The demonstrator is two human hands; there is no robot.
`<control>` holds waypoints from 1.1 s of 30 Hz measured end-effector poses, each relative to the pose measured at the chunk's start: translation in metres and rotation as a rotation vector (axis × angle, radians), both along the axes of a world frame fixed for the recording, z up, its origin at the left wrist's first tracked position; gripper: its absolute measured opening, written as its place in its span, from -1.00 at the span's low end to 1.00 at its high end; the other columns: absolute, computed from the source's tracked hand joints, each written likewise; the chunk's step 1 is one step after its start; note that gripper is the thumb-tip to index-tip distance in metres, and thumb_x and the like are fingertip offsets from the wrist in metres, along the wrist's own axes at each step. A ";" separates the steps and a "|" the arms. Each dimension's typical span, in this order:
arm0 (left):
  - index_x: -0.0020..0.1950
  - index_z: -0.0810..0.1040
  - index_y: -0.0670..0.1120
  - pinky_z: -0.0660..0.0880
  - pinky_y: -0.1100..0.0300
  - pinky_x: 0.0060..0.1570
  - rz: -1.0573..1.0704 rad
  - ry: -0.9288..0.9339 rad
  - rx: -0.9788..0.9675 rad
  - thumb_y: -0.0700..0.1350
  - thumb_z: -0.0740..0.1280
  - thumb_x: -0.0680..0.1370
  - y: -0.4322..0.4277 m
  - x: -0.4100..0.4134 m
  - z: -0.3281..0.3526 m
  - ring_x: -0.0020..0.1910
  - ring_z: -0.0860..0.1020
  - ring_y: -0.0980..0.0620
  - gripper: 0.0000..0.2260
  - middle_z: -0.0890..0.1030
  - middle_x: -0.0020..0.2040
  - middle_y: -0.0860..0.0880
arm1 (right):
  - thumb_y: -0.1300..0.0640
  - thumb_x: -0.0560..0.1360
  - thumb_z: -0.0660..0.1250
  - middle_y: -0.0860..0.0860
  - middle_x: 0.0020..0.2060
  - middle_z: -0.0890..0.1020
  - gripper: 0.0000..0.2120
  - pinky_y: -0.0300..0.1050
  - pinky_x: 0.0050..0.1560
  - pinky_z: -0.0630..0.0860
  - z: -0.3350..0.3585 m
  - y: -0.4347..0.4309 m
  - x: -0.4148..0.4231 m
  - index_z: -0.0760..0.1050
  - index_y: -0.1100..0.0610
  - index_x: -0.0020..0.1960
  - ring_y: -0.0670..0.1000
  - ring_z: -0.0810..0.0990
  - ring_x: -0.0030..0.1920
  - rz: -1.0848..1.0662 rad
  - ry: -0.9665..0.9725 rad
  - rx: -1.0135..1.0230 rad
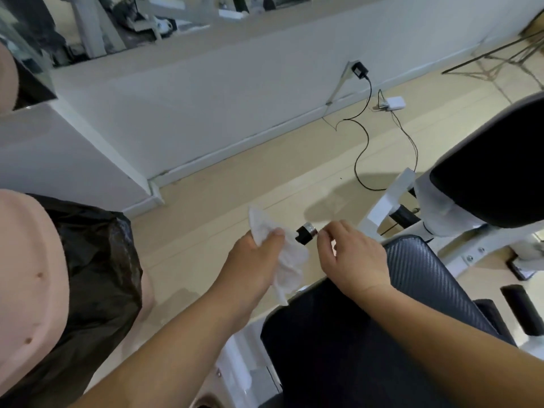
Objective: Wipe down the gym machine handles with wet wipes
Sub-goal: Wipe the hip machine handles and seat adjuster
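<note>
Tiles, seemingly beige, beneath wipe and handle.

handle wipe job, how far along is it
Done: a wipe is already out and in use. In hand: the left hand presses it around the handle, whose black grip and metal end cap poke out past it; the right hand hovers by the cap, fingers loosely curled. Left: nothing shows a finished handle; the black grip at lower right is untouched.
</note>
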State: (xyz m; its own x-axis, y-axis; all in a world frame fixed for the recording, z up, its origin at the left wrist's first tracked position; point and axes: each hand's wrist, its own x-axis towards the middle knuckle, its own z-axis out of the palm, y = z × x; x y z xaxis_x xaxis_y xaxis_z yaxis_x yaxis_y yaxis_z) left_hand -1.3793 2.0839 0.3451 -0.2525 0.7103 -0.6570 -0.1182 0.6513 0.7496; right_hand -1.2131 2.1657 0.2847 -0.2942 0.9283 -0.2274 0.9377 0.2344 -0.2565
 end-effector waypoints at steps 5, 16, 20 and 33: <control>0.14 0.70 0.01 0.55 0.00 0.22 -0.043 -0.100 0.116 -0.11 0.25 0.66 0.016 0.009 0.019 0.12 0.69 0.00 -0.78 0.75 0.03 0.02 | -0.27 0.66 0.15 -0.02 0.06 0.74 -0.54 0.16 0.24 0.58 0.055 0.002 -0.005 0.65 0.00 0.22 0.09 0.69 0.13 -0.403 0.902 -0.923; 0.29 0.39 -0.01 0.49 0.08 -0.04 -0.608 0.670 -0.230 -0.05 0.22 0.54 0.007 -0.016 -0.047 0.11 0.54 -0.03 -0.68 0.53 0.19 0.02 | 0.37 0.59 0.13 0.04 -0.21 0.41 -0.81 -0.36 -0.47 0.37 0.060 0.005 0.005 0.28 0.09 -0.04 -0.12 0.41 -0.36 -0.810 0.846 -0.252; 0.05 0.29 0.01 0.45 0.11 -0.27 -0.706 0.583 -0.307 -0.15 0.24 0.43 -0.024 -0.015 -0.083 -0.17 0.56 -0.02 -0.77 0.54 -0.11 0.01 | 0.37 0.59 0.14 0.06 0.02 0.48 -0.42 -0.11 -0.21 0.48 0.043 -0.003 -0.027 0.16 0.03 0.55 0.00 0.49 -0.16 -0.768 0.716 -0.430; 0.01 0.40 0.06 0.30 0.09 -0.32 -0.417 0.798 -0.004 -0.16 0.28 0.50 -0.054 -0.023 -0.133 -0.22 0.45 -0.02 -0.84 0.46 -0.22 0.10 | 0.51 0.45 -0.06 0.20 -0.10 0.64 -0.55 -0.06 -0.25 0.56 -0.022 -0.028 -0.096 0.49 0.26 0.12 0.14 0.59 -0.20 -1.296 1.018 -0.790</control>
State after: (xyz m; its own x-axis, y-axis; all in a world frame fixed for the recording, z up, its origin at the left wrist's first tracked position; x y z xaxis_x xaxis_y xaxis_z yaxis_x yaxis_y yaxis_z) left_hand -1.4022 2.0296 0.2122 -0.3572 0.8444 -0.3993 0.6828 0.5278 0.5053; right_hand -1.3089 2.1382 0.2623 0.1520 0.4334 -0.8883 -0.1650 -0.8750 -0.4552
